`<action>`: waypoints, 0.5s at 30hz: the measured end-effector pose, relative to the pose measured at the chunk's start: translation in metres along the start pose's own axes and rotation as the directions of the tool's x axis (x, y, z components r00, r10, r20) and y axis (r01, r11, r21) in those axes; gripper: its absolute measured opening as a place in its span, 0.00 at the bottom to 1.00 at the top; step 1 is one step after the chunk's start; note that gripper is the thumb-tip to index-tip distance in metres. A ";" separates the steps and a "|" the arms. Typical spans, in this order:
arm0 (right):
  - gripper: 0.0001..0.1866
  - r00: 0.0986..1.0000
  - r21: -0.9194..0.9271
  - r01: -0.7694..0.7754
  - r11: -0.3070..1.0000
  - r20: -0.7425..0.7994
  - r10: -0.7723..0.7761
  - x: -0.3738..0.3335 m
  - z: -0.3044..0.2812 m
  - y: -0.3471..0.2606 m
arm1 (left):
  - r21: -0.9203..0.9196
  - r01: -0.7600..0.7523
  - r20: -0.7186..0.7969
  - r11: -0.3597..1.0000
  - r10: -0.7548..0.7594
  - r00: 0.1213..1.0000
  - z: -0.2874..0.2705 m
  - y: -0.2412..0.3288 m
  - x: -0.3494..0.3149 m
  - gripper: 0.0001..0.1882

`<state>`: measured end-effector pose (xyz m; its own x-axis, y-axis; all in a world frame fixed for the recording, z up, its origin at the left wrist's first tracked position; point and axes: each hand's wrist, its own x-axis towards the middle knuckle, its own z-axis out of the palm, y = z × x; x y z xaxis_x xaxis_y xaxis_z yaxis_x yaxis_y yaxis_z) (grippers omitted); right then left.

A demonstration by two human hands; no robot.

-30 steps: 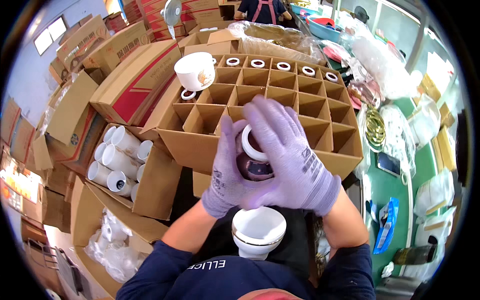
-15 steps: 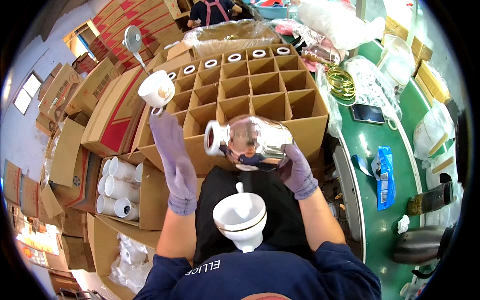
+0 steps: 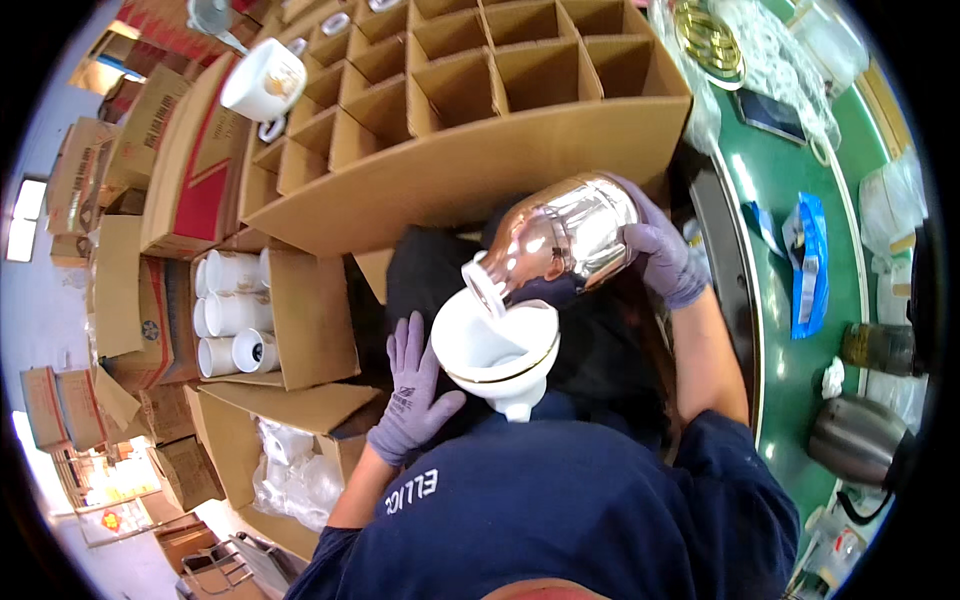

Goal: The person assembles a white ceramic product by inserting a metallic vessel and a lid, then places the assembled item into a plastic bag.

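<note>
Over our lap (image 3: 595, 365) — mirrored flask (image 3: 570, 235) tilted neck-down above white vessel (image 3: 490, 352).

Our R hand (image 3: 665, 245) has its fingers curled round the flask's broad end, prob. so the white-ringed neck (image 3: 484, 290) is left free; can't tell if that touches the rim. Our L hand (image 3: 412, 398) is spread wide, nothing in it, just beside the vessel. Gloves (image 3: 398, 432) look knit & matte; flask's smooth, rounded, reflective; vessel's glossy, bowl-shaped w/ a thin gold band — divided carton (image 3: 480, 162) beyond is plain brown cardboard.

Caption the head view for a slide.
Gloved right hand holds a tilted shiny flask, mouth over a white vessel; open left hand beside the vessel.
</note>
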<state>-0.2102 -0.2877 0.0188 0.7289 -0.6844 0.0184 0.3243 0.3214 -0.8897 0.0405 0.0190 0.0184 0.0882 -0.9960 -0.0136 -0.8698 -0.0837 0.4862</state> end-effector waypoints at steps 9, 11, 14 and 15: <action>0.57 0.964 -0.299 -0.197 0.934 -0.234 0.129 -0.127 -0.020 0.007 | -0.972 -0.056 -0.106 0.227 -0.214 0.971 0.051 0.031 0.004 0.79; 0.60 0.948 -0.165 -0.127 0.978 -0.309 0.071 -0.135 -0.012 0.037 | -0.955 0.028 -0.001 0.297 -0.096 0.995 0.039 0.040 0.008 0.78; 0.54 0.943 -0.295 -0.141 0.945 -0.332 0.037 -0.136 -0.005 0.055 | -0.859 0.019 0.019 0.511 -0.006 1.000 -0.005 0.049 0.067 0.64; 0.52 0.918 -0.112 -0.163 0.980 -0.381 0.109 -0.133 0.003 0.057 | -0.867 -0.077 -0.058 0.492 0.054 0.997 -0.004 0.054 0.081 0.65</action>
<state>-0.2864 -0.1761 -0.0330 0.4746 -0.8429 -0.2536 0.1316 0.3528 -0.9264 0.0026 -0.0666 0.0469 0.0694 -0.9956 0.0636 -0.0138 0.0628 0.9979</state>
